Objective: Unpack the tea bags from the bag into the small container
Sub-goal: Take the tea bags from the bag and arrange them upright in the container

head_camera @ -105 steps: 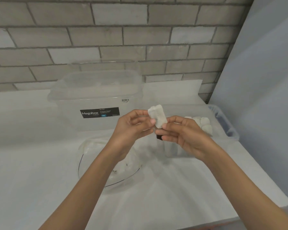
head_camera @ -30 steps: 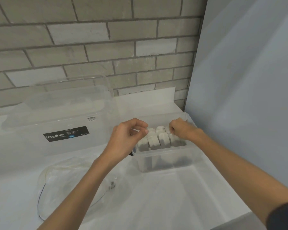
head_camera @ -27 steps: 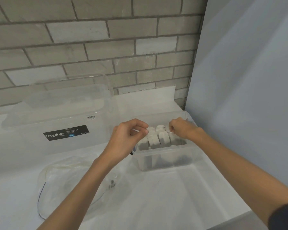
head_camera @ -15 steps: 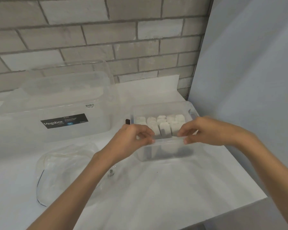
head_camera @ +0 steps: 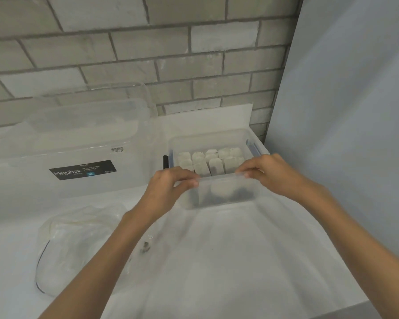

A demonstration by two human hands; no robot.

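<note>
A person's left hand (head_camera: 171,187) and right hand (head_camera: 270,173) grip the near rim of the small container (head_camera: 217,177), one at each front corner, fingers curled over the edge and thumbs against the clear outer wall; neither hand holds a tea bag. The tea bags (head_camera: 211,158) stand upright in close rows inside the container, which sits on the white table (head_camera: 217,261) just beside a large clear storage box (head_camera: 78,157) below a brick wall (head_camera: 171,54); the bag (head_camera: 78,240) lies slumped and flat on the table to the left, well apart from the hands, and whether anything remains in it cannot be told. The unpacking looks close to finished, and the step in hand appears to be steadying or shifting the filled container; done well, that means an even pull at both corners, the base kept flat on the table rather than lifted, and a light squeeze only, since the thin wall would likely flex and the standing rows could tip.
</note>
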